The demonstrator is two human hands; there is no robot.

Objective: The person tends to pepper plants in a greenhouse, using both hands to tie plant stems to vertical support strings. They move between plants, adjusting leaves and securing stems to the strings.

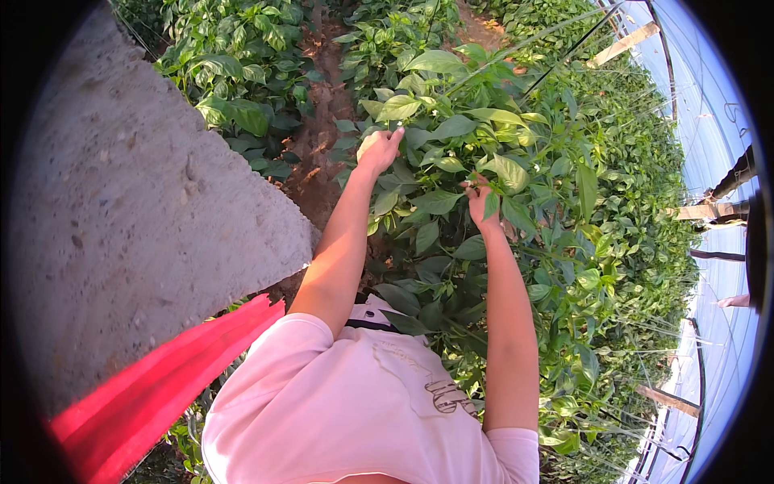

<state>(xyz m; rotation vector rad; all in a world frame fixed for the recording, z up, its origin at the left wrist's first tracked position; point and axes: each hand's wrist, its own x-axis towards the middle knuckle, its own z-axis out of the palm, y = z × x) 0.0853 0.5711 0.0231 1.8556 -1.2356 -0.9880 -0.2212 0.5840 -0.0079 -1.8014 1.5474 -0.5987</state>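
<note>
Pepper plants (444, 199) with broad green leaves and small white flowers stand before me. My left hand (380, 150) is at their near-left side, fingers curled and thumb stretched out beside a small white flower (400, 124). Whether anything is between those fingers is too small to tell. Among the leaves to the right, my right hand (482, 202) is raised with bent fingers near another white flower (470, 183). A leaf (491, 206) covers part of this hand, so its grip cannot be made out.
On the left a rough concrete block or wall (163, 199) juts in, with red cloth (175, 375) below it. A bare soil path (320, 103) runs between plant rows. Strings and a dark cord (571, 51) cross the foliage. Plastic sheeting (716, 175) curves along the right.
</note>
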